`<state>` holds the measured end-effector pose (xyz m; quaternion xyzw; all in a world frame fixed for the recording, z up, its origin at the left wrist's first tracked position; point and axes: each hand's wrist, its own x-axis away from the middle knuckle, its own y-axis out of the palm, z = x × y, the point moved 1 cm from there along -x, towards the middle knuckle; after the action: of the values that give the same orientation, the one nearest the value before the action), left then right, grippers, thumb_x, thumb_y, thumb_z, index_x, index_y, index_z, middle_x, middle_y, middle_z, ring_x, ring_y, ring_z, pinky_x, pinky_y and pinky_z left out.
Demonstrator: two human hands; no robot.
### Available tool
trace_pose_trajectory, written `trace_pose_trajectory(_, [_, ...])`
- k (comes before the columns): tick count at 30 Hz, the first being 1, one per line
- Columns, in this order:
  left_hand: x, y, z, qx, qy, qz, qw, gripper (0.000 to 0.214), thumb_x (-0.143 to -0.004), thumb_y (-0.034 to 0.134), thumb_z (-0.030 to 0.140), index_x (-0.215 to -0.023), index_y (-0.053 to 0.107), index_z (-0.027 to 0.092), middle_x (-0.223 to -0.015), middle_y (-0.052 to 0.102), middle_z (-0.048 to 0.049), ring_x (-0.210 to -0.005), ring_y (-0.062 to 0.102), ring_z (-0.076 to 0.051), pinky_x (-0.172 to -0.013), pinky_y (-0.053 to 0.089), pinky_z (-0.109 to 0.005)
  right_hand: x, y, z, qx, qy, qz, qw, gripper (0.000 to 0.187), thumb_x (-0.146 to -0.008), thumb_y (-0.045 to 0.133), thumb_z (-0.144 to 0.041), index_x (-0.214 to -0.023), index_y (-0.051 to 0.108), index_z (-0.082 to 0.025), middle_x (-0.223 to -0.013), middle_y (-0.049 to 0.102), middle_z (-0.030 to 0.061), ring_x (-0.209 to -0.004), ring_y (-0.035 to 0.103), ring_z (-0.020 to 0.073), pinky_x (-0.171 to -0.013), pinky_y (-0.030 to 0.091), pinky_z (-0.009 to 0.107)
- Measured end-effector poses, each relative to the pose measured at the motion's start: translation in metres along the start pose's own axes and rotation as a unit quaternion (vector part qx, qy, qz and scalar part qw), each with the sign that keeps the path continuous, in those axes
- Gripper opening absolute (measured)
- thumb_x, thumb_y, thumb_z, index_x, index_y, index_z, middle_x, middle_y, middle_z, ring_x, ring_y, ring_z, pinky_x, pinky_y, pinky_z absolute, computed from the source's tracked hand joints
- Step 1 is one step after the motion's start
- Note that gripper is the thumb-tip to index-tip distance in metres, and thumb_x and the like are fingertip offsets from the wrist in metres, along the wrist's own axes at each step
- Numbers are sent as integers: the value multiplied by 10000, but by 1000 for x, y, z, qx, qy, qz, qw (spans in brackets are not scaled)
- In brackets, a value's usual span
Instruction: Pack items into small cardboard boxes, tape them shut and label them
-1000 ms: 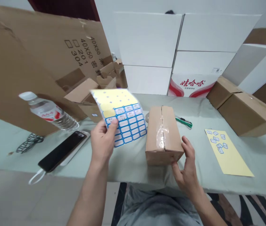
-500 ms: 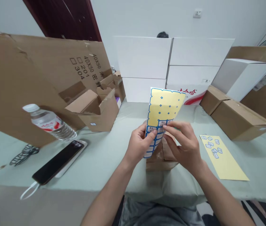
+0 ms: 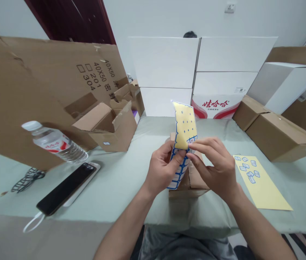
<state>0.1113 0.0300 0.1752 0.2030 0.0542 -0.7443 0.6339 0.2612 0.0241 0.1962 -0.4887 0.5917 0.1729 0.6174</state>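
Observation:
My left hand (image 3: 164, 169) grips a bent sheet of blue-edged labels (image 3: 185, 139) by its lower part. The sheet's yellow backing shows at the top, with several label spaces peeled off. My right hand (image 3: 213, 162) pinches at the sheet's right edge, though the fingertips hide exactly what they hold. Both hands are just above and in front of a taped cardboard box (image 3: 193, 180), which is mostly hidden behind them. To the right, a yellow backing sheet (image 3: 260, 184) lies on the table with several labels stuck on it.
A pale green cloth (image 3: 120, 184) covers the table. On it are a black phone (image 3: 66, 189), a water bottle (image 3: 56, 142), a dark cable (image 3: 28, 179) and an open carton (image 3: 112, 130). Brown cartons (image 3: 279, 135) stand at right, white boxes (image 3: 166, 76) behind, with a person's hair (image 3: 190, 34) above them.
My right hand has left the box and taken hold of the sheet beside my left hand. The sheet has moved right over the box, and it is now bent narrower.

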Motion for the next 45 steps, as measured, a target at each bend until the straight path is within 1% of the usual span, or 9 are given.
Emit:
trace_pose_trajectory(10, [-1,-4,-2,-73,35,-34,996,169,-870,660,368,-877,679,200,-800,628,-10,-782,573,-149,-731,483,-252,-1,-5,-2,-68,57,-17,996,108,-876,642,-101,-926,686,-186,-847,716,49,-798,653,160,-694,538,305])
trace_pose_trajectory(16, [-1,-4,5,-59,11,-8,998,215,-837,689,394,-883,697,184,-833,677,-34,-804,636,-173,-780,527,-279,5,-5,7,-98,120,55,986,119,-858,651,-97,-883,689,-207,-831,708,22,-778,643,156,-683,509,298])
trace_pose_trajectory(21, [-6,-60,2,-72,-68,160,982,424,-737,723,498,-1003,652,176,-857,720,-55,-836,686,-228,-788,570,-358,25,-22,22,-202,230,189,933,100,-849,680,-127,-806,702,-215,-730,655,-6,-680,576,125,-594,447,259])
trace_pose_trajectory(26, [-5,-136,-46,-211,-151,256,931,577,-643,677,541,-1059,587,151,-792,693,-62,-766,681,-259,-733,573,-435,64,-36,0,-255,318,61,911,117,-856,660,-100,-824,682,-211,-711,616,-2,-656,551,115,-557,444,231])
trace_pose_trajectory(30, [11,-155,-80,-309,-144,266,902,745,-579,746,540,-1162,574,110,-1073,660,-186,-1119,585,-399,-1006,403,-632,101,-39,-14,-299,339,-49,891,79,-882,649,-169,-860,690,-234,-744,625,18,-694,582,131,-577,491,225])
trace_pose_trajectory(34, [47,-133,-89,-374,-40,207,903,827,-723,565,756,-1336,506,204,-1469,421,-165,-1442,272,-352,-1206,119,-542,146,-37,-10,-269,364,-19,891,276,-900,619,-459,-1062,710,-256,-1140,607,101,-1112,585,234,-893,534,345])
trace_pose_trajectory(39, [85,-72,-104,-305,125,-141,933,992,-769,435,822,-1536,-32,402,-1648,-58,-114,-1519,-37,-367,-1173,139,-627,187,-16,-17,-339,383,-66,856,720,-873,444,-720,-1453,437,-292,-1568,338,100,-1444,322,327,-1126,379,510])
trace_pose_trajectory(42, [83,-38,-97,-252,147,-126,948,999,-824,478,739,-1503,-174,405,-1629,-188,-104,-1502,-171,-343,-1185,78,-628,176,-12,-23,-325,368,-49,870,824,-861,430,-744,-1525,322,-268,-1600,290,86,-1468,271,326,-1184,282,531])
trace_pose_trajectory(45, [68,-11,-69,-235,141,-61,960,722,-933,407,608,-1513,47,370,-1637,-130,-91,-1515,-135,-316,-1203,54,-593,141,-21,-21,-314,365,1,877,805,-859,358,-781,-1458,452,-252,-1557,380,84,-1448,314,337,-1193,250,550])
